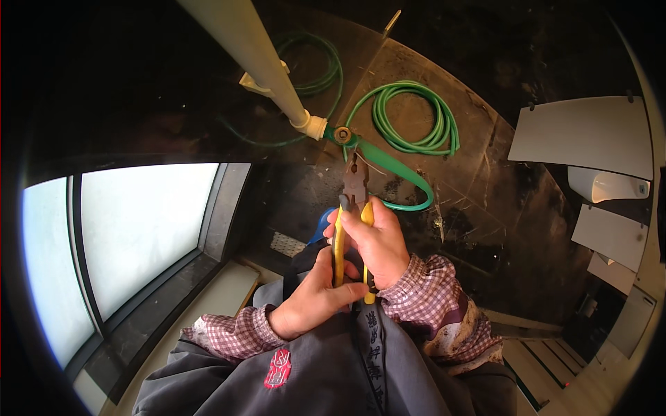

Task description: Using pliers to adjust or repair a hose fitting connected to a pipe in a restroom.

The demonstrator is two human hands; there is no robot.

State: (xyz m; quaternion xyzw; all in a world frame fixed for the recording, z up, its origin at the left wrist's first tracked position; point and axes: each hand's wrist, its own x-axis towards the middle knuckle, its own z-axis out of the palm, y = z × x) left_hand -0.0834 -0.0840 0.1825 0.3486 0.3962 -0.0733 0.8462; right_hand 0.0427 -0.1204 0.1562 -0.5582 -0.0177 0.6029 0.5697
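Both my left hand (316, 291) and my right hand (378, 243) are closed on the yellow handles of dark, worn pliers (356, 182), which point away from me. Their jaws are at or near a thin wire (374, 165) below a green fitting with a brass-coloured ring (343, 135). A white pipe (260, 62) runs down to this fitting through a white collar (312, 126). A green hose (409, 187) leads from it and curves down behind the pliers. Whether the jaws grip the wire, I cannot tell.
A coiled green hose (444, 132) lies on the stained dark floor (465, 215), with another coil (326, 83) farther left. A bright frosted window (142, 243) is at left. White panels (579, 132) and a white fixture (610, 184) line the right side. Something blue (320, 225) shows beside my hands.
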